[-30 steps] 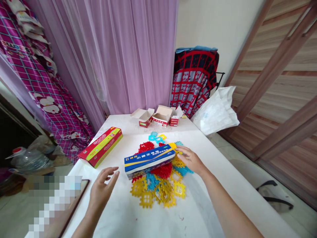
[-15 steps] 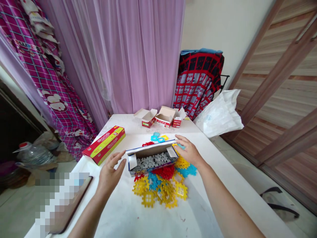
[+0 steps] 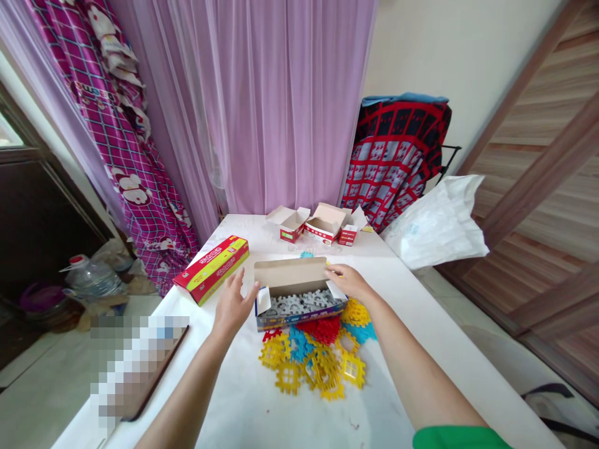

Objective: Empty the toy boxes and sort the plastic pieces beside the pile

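An open cardboard box (image 3: 299, 319) with a dark blue printed front stands in the middle of the table, packed with grey interlocking plastic pieces (image 3: 302, 302). Its plain brown lid (image 3: 287, 274) is raised at the back. My right hand (image 3: 352, 284) has its fingers closed at the lid's right end; the thumb is hidden. Beside the box's left end, my left hand (image 3: 234, 304) is open, thumb and fingers apart, holding nothing. Yellow toothed square pieces (image 3: 289, 377) lie in front of the box, among red pieces (image 3: 321, 329) and blue pieces (image 3: 299, 344).
A closed red and yellow box (image 3: 213, 268) lies at the left. Small opened cartons (image 3: 322, 229) stand along the table's back. A flat device with its screen blurred (image 3: 145, 374) rests at the left edge. A white plastic bag (image 3: 437, 224) is beyond the right edge.
The box lid has swung from nearly edge-on to upright, showing its brown inside, with my right hand at its end. My view has shifted left. My left hand stays open beside the box.
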A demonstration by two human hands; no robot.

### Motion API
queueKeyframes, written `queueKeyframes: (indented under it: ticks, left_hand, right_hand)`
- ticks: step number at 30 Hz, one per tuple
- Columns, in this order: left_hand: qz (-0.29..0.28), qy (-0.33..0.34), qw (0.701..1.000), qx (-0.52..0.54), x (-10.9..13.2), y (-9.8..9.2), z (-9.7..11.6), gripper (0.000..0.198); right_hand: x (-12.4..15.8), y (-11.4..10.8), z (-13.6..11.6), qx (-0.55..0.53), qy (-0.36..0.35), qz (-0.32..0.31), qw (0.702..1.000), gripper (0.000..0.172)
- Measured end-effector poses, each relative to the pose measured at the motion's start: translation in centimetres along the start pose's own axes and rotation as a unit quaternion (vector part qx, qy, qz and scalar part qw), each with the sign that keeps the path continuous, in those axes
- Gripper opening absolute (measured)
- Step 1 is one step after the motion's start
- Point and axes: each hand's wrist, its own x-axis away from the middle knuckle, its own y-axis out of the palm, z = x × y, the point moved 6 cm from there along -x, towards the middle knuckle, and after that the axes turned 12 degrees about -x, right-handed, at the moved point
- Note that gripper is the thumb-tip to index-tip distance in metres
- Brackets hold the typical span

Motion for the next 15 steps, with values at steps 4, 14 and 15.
queueKeyframes:
  ticks: [4,14,15]
  left_hand:
    - [-0.026,0.083,0.993,-0.084,2.0,-0.8,3.2,0.077]
    - [-0.092,0.078,0.981,-0.153,1.7,-0.8,3.2,0.044]
    - [-0.101,0.073,0.982,-0.142,1.4,-0.8,3.0,0.043]
  right_hand:
    - [1.2,-0.3,-1.1,0.128,0.013,-0.014,0.992,0.046]
    - [2.5,-0.9,-4.2,0.291,-0.030,-0.046,0.955,0.033]
    - [2.3,-0.9,-4.1,0.286,-0.034,-0.059,0.956,0.030]
